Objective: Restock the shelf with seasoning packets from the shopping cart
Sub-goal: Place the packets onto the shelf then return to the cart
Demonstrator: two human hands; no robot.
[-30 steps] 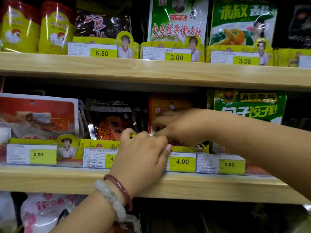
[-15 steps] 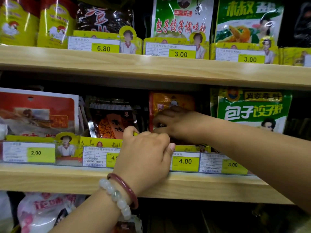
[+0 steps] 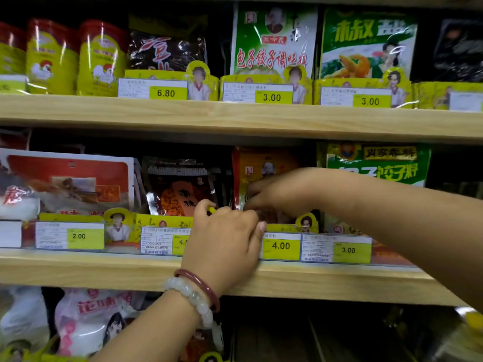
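The orange seasoning packet (image 3: pixel 264 171) stands upright in its slot on the middle shelf (image 3: pixel 104 270), printed face outward and long axis vertical, between the dark red-and-black packet (image 3: pixel 180 192) on its left and the green packet (image 3: pixel 379 163) on its right. Its lower half is hidden behind the right hand (image 3: pixel 279 192), which reaches in from the right with curled fingers laid against the packet's front; whether they pinch the packet or only press on it cannot be told, since the fingertips are blurred and partly covered. Just below and left, the left hand (image 3: pixel 224 239) is curled over the yellow divider strip (image 3: pixel 162 220) at the shelf's front edge, thumb up by the dark packet's lower corner and knuckles covering part of the 4.5 price tag (image 3: pixel 162 241); whether those fingers hold anything cannot be seen. The 4.00 price tag (image 3: pixel 281 246) sits directly under the orange packet, touching the left hand's little finger. Two bracelets (image 3: pixel 196 291), one pale beaded and one dark red, ring the left wrist. Compared with half a second ago, both hands keep nearly the same places and the packet stands in the same slot; the right hand's fingers lie a little lower on the packet face, and the view has dropped slightly, showing more of the upper shelf (image 3: pixel 235 118).
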